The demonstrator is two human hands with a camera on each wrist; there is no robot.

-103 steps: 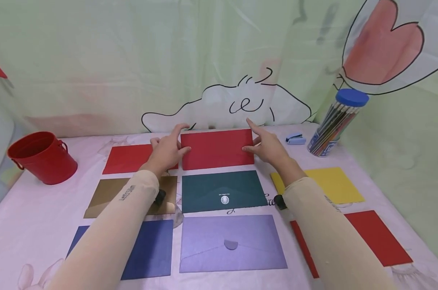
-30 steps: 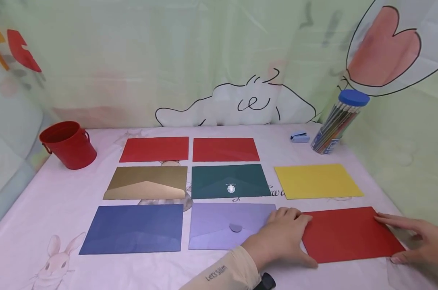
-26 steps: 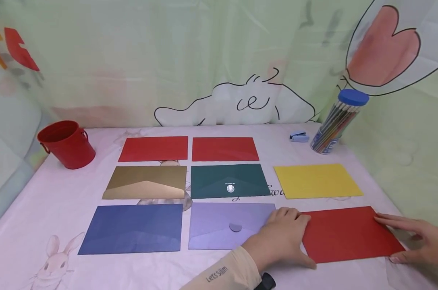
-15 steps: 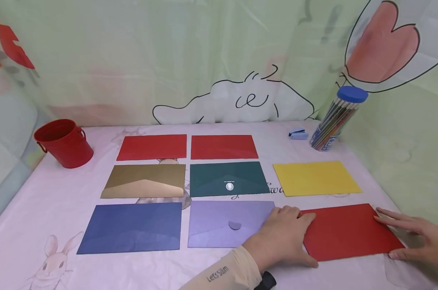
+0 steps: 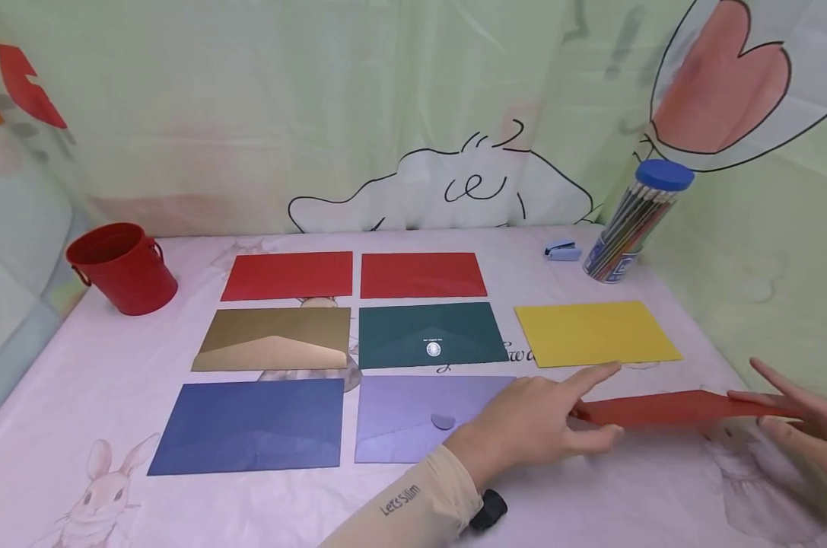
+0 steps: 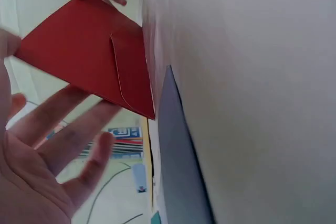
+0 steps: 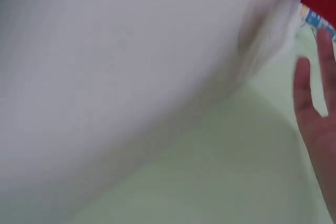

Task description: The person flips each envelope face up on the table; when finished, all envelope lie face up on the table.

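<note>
Red envelope (image 5: pixel 666 409) hangs lifted off the pink table (image 5: pixel 77 396), tilted nearly edge-on, at 4 o'clock from the yellow envelope (image 5: pixel 594 333). Left hand (image 5: pixel 536 422) pinches its 9 o'clock end; right hand (image 5: pixel 806 426) holds the 3 o'clock end, fingers loosely spread.

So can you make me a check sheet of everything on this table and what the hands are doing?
Surface: table with a pale pink bunny-print cover.
Job's things: red envelope lifted off the table, seen nearly edge-on.
Clutter: seven flat envelopes, two red, gold, green, blue, purple, yellow; red bucket; pencil tube; small blue stapler.
Grippers: left hand holds the envelope's left end; right hand at its right end, fingers mostly straight.
Cables: nothing seen.
Surroundings: green cartoon curtain.
</note>
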